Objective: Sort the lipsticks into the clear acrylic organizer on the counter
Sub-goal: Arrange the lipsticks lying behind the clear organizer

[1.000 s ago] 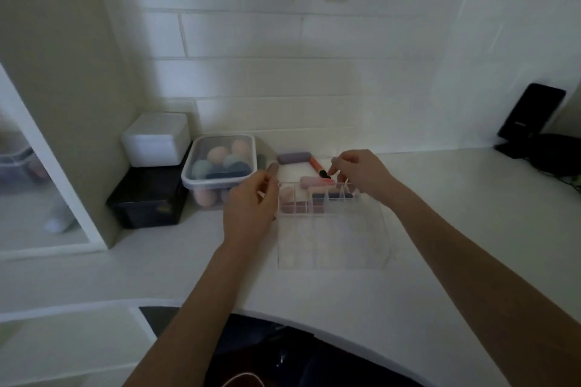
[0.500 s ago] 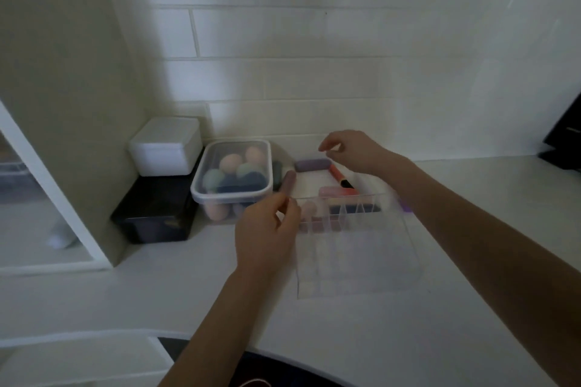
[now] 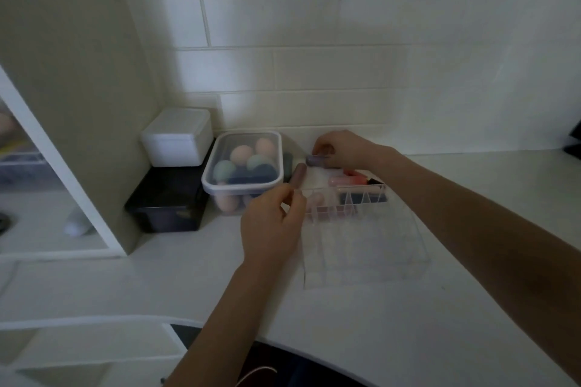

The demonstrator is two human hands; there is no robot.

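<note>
The clear acrylic organizer (image 3: 371,248) stands on the white counter, with a few lipsticks in its far-left cells. My left hand (image 3: 272,226) is at the organizer's left edge, shut on a mauve lipstick (image 3: 298,175) that points up and away. My right hand (image 3: 341,150) is behind the organizer near the wall, its fingers closed on a purple lipstick (image 3: 316,161) lying on the counter. Pink and red lipsticks (image 3: 349,180) lie loose behind the organizer's back wall.
A lidded clear tub of makeup sponges (image 3: 243,166) sits left of the organizer. Further left a white box (image 3: 177,137) is stacked on a black box (image 3: 168,201). A cabinet side panel (image 3: 72,78) walls off the left. A dark object (image 3: 573,138) is at the far right.
My right hand has moved left and down onto the purple lipstick by the wall. My left hand still holds the mauve lipstick beside the organizer. The view has shifted closer.
</note>
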